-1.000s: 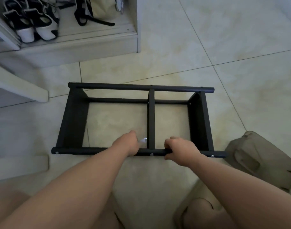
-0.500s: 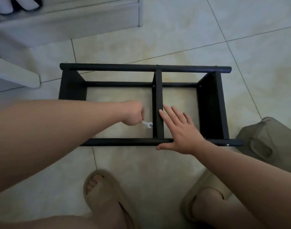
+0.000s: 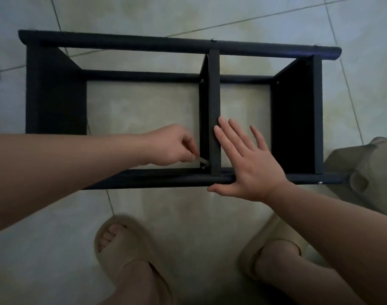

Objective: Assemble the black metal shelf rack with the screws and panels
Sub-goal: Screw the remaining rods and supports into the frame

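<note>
Crowding the rack [image 3: 179, 44] at right sits a khaki bag [image 3: 368, 172], slippers [image 3: 122, 245] nearby.

Left of the middle panel [image 3: 214, 95] of the rack [image 3: 179, 44], an open bay; the left hand [image 3: 172, 146], pinching a wrench [image 3: 201, 160], fills its near corner. Right of the panel, the flat right hand [image 3: 252, 166] covers the bay's near part.

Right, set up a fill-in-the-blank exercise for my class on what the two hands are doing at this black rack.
The left hand pinches a small silver ____ at the foot of the middle panel.
The right hand rests on the front rail with fingers ____, not curled.
The rack has ____ cross panels between its long rails.
Missing words: wrench, straight, three.
</note>
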